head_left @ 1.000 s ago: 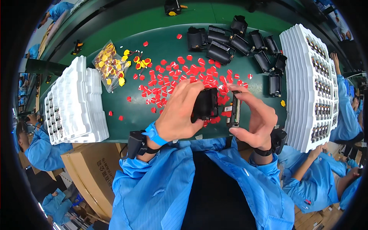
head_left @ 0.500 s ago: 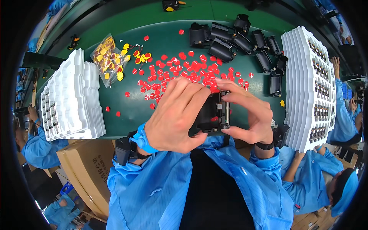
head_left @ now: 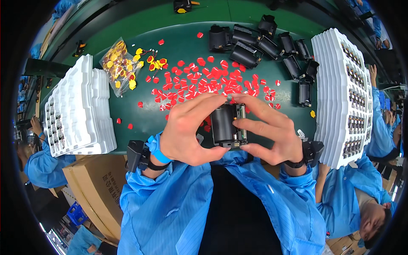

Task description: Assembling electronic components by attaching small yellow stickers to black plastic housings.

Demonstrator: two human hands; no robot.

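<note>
Between my two hands is a black plastic housing (head_left: pixel 224 125) with a circuit board strip (head_left: pixel 242 112) along its right side and small gold contacts at its near end. My left hand (head_left: pixel 189 129) grips the housing's left side, thumb at the near corner and fingers at the far end. My right hand (head_left: pixel 270 129) closes round its right side, thumb at the near end and a finger across the board strip. Just beyond my hands, many red stickers (head_left: pixel 204 76) lie scattered on the green table (head_left: pixel 136 123).
Several similar black housings (head_left: pixel 246 54) lie at the far right. Stacked white trays stand on the left (head_left: pixel 78 110) and right (head_left: pixel 340 102), the right ones holding small parts. A clear bag of yellow-and-red pieces (head_left: pixel 119 63) lies far left. A cardboard box (head_left: pixel 93 191) stands below the table edge; co-workers sit nearby.
The black housing has turned so its rounded outer face shows more. My left hand has shifted slightly left, uncovering it, and a right finger has come onto the board strip.
</note>
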